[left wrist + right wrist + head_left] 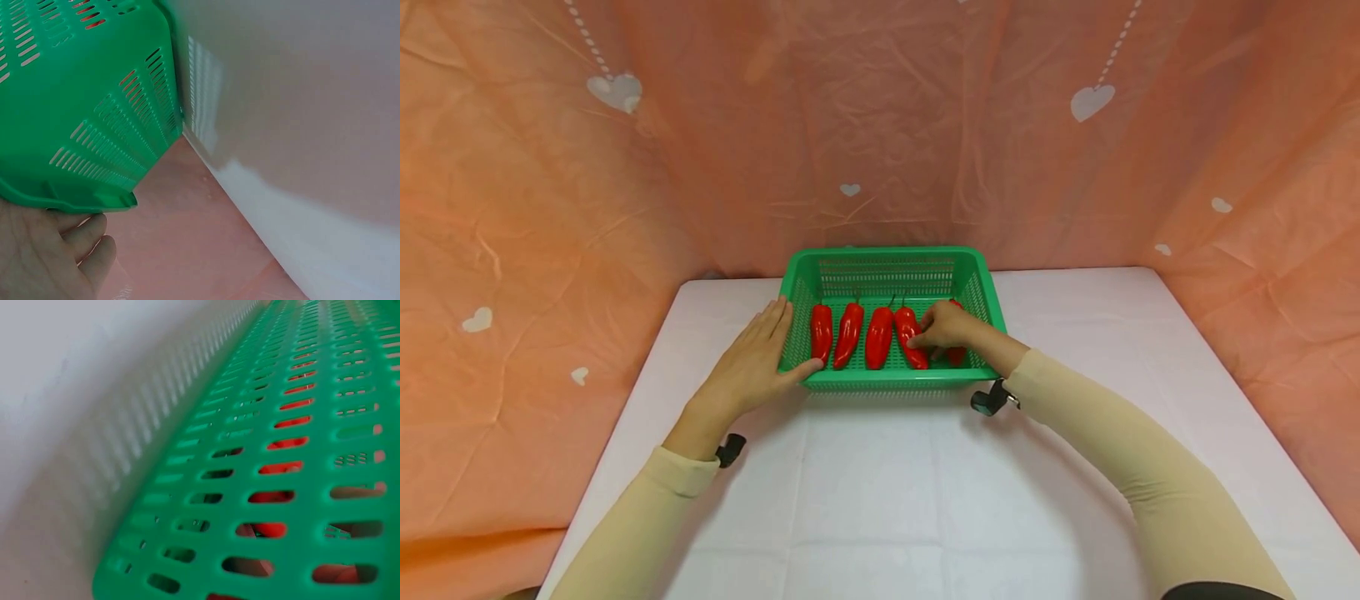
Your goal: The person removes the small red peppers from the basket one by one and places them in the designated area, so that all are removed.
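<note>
1. Key relation: the fourth pepper from the left [905, 323] is lying inside the green basket [887, 375], just left of my right hand [950, 325] and touching its fingers.
2. Long axis: that pepper is running front to back, stem pointing away from me, tip pointing toward me and slanting a bit right.
3. Nearer hand: right, clearly. My left hand [752, 358] is resting at the basket's left side; the first pepper [822, 329], second pepper [848, 333] and third pepper [879, 337] are lying in between.
4. Right hand: fingers bending down, one fingertip overlapping the pepper. Can't tell if I'm pinching it or just touching; the right wrist view is showing mostly basket wall.
5. Right arm: slanting in from my right, wrist crossing the near right corner. The fifth pepper [957, 356] is lying under that hand, partly hidden.
6. Left hand: wide, fingers lying straight along the left rim, thumb spreading toward the near left corner. Touching the basket, not gripping any pepper.
7. Basket: sitting on the white table [865, 483], long side facing me.
</note>
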